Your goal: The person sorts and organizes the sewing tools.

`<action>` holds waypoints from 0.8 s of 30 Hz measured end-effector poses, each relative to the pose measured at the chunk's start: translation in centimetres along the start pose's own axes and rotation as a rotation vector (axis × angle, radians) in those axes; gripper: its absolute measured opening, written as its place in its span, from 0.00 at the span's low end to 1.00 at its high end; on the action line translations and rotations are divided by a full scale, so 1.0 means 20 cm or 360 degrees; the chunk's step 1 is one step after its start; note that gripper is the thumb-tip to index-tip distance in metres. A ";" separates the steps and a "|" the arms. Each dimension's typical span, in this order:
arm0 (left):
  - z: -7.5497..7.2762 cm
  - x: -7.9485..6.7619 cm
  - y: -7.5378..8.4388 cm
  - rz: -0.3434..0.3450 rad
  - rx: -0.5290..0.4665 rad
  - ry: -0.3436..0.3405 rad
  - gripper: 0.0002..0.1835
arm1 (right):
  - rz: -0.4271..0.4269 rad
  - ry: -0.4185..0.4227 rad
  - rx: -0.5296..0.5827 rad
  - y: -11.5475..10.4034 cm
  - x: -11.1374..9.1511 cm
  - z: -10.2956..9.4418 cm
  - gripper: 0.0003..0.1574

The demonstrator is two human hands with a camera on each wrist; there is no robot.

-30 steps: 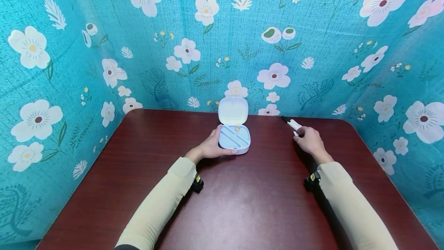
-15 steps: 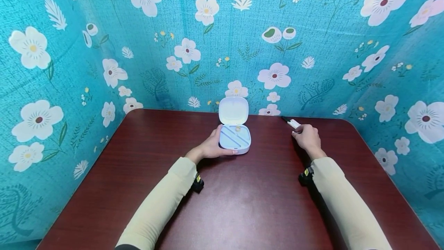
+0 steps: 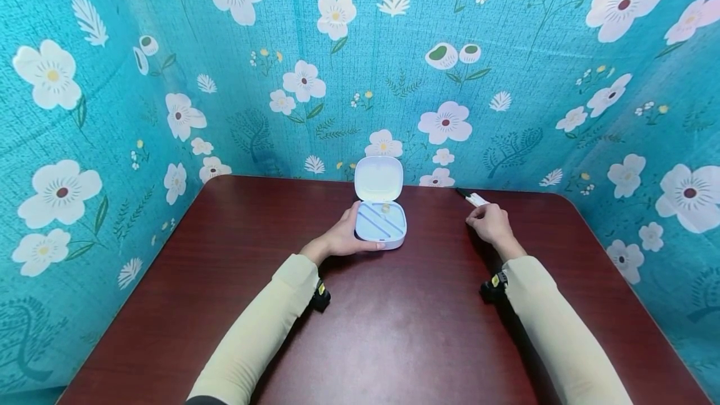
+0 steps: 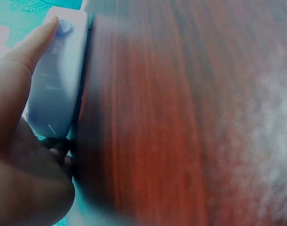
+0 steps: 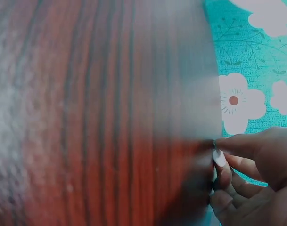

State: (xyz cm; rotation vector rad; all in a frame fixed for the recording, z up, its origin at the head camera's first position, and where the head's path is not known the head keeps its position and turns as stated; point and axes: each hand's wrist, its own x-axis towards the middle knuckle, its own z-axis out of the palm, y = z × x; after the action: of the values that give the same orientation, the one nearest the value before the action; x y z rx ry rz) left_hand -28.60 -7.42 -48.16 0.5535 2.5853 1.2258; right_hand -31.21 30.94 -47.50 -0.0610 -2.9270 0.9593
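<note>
My left hand [image 3: 342,236] grips a white and pale-blue case [image 3: 380,225] by its left side and front. Its lid [image 3: 379,178] stands raised at the back, and slanting bars cross the inside. A small yellowish thing [image 3: 385,208] sits near the inner back edge. In the left wrist view my thumb reaches along the side of the case [image 4: 58,84] to a round button. My right hand [image 3: 492,224] has its fingertips pinched together just above the table. Between them is a small thin thing [image 5: 214,144], mostly hidden, its kind unclear.
Behind the right hand lies a slim white object [image 3: 476,199] with a black end [image 3: 463,192], partly covered by the hand. A dark red wooden table [image 3: 382,317] bears everything. A flowered turquoise curtain [image 3: 315,80] rises along its back and sides.
My right hand has moved left and slightly toward me, its fingers drawn together beside the slim white object. The left hand and the case have stayed put.
</note>
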 end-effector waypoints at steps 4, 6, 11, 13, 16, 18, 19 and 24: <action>0.00 -0.01 0.01 -0.0006 -0.0021 0.0001 0.66 | -0.0032 -0.0008 0.0023 -0.02 -0.02 0.01 0.08; 0.00 -0.01 0.01 -0.0010 -0.0032 0.0006 0.67 | -0.0050 -0.0014 0.0044 -0.03 -0.02 0.01 0.07; 0.00 -0.01 0.01 -0.0022 -0.0035 0.0010 0.68 | -0.0053 -0.0147 0.0246 -0.05 -0.03 0.02 0.09; 0.00 0.00 0.00 -0.0031 -0.0026 0.0001 0.68 | -0.0056 -0.0214 0.0363 -0.06 -0.04 0.03 0.11; 0.01 0.02 -0.02 -0.0048 -0.0015 -0.0020 0.69 | -0.0084 -0.0282 0.0507 -0.08 -0.03 0.06 0.12; 0.01 0.03 -0.04 -0.0059 -0.0010 -0.0031 0.70 | -0.0099 -0.0322 0.0570 -0.10 -0.03 0.07 0.12; 0.02 0.04 -0.05 -0.0063 -0.0011 -0.0032 0.70 | -0.0099 -0.0341 0.0597 -0.12 -0.04 0.08 0.12; 0.02 0.05 -0.06 -0.0075 -0.0028 -0.0025 0.71 | -0.0129 -0.0414 0.0683 -0.21 -0.06 0.09 0.12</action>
State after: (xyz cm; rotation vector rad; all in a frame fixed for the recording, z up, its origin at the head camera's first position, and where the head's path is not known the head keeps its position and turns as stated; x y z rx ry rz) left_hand -29.61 -7.41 -49.30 0.4935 2.5575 1.2228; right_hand -30.24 26.34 -46.48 0.2158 -2.8336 1.6656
